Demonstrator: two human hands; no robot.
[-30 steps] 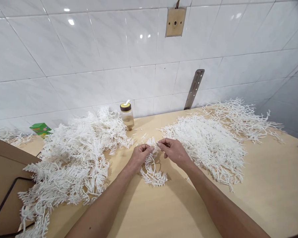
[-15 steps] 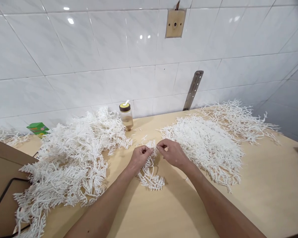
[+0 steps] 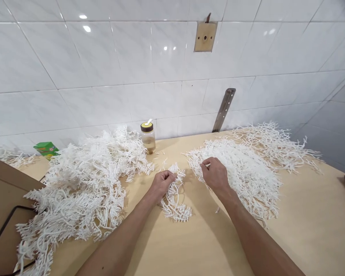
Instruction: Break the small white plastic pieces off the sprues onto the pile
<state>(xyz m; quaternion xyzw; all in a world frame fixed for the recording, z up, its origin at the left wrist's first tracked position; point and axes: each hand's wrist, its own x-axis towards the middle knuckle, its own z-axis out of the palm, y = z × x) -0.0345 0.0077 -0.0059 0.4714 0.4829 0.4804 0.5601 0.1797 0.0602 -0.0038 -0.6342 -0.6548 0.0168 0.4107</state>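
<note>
My left hand [image 3: 163, 181] is closed in a pinch on a white branching plastic sprig [image 3: 176, 209], whose fringed lower end hangs or lies on the table below the fingers. My right hand [image 3: 215, 173] is apart from it, at the left edge of a flat heap of small white pieces [image 3: 241, 172]. Thumb and forefinger are pressed together there; whatever sits between them is too small to make out. On the left rises a tangled pile of similar white sprigs [image 3: 86, 184].
A jar with a yellow-and-black lid [image 3: 148, 138] stands near the tiled wall. Bare white branches [image 3: 278, 145] lie at the back right. A green box [image 3: 46, 149] is behind the left pile, a brown cardboard box [image 3: 8, 203] at the left edge. A metal bracket [image 3: 224, 110] leans against the wall.
My right hand has drawn away from the sprig to the right, over to the heap's edge. The left hand keeps its pinch in nearly the same place. The view has tilted slightly.
</note>
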